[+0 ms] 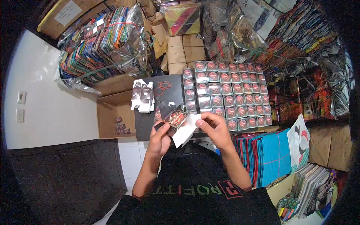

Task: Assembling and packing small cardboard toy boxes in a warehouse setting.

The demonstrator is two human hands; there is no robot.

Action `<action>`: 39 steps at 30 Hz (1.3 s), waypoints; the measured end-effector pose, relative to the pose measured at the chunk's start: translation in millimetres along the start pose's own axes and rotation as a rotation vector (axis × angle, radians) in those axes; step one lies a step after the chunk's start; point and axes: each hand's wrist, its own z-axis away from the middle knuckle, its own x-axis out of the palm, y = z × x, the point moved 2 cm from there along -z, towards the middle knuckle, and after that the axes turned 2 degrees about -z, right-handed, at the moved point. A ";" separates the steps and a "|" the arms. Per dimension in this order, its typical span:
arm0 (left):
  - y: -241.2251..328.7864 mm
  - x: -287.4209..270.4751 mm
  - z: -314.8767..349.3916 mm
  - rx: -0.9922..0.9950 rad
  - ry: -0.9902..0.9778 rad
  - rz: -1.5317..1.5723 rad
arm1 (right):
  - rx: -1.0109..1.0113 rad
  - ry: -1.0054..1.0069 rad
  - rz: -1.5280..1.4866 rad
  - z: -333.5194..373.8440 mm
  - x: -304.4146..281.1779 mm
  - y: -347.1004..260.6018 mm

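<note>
My left hand [160, 139] is closed around a small dark box [177, 118] with red and gold print, held tilted over the table's near edge. Between the thumb and fingers of my right hand [215, 130] is a folded white paper [184, 132], which lies against the box's right side. Whether the paper is joined to the box cannot be made out. Rows of small square boxes [225, 89] with round red labels cover the right part of the dark table [173, 83]. Another small red-printed piece [158, 114] lies partly hidden behind my left hand.
Flattened white and dark cartons [142, 96] lie at the table's left, with red rubber bands [162, 87] beside them. An open cardboard box [107, 112] holding several small pieces stands further left. Plastic-wrapped stacks [103, 41] crowd the back. Blue and red folded bundles [268, 157] sit at right.
</note>
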 end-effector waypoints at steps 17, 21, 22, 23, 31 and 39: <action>-2.1 12.4 5.6 0.048 -0.061 -0.095 | -0.366 0.194 0.430 5.9 12.2 -18.4; -0.1 9.0 5.1 0.072 -0.081 -0.177 | -0.297 0.161 0.443 10.0 10.2 -23.6; 2.4 9.8 5.5 0.084 -0.066 -0.184 | -0.368 0.168 0.507 9.8 9.8 -21.7; 6.2 11.9 6.2 0.096 -0.054 -0.190 | -0.442 0.178 0.573 10.7 9.8 -22.9; 29.3 11.9 9.3 0.031 0.020 -0.378 | -0.478 0.180 0.542 7.7 7.4 -29.7; 23.0 14.5 8.9 0.284 -0.088 -0.931 | 0.043 -0.018 -0.299 9.2 2.6 -9.0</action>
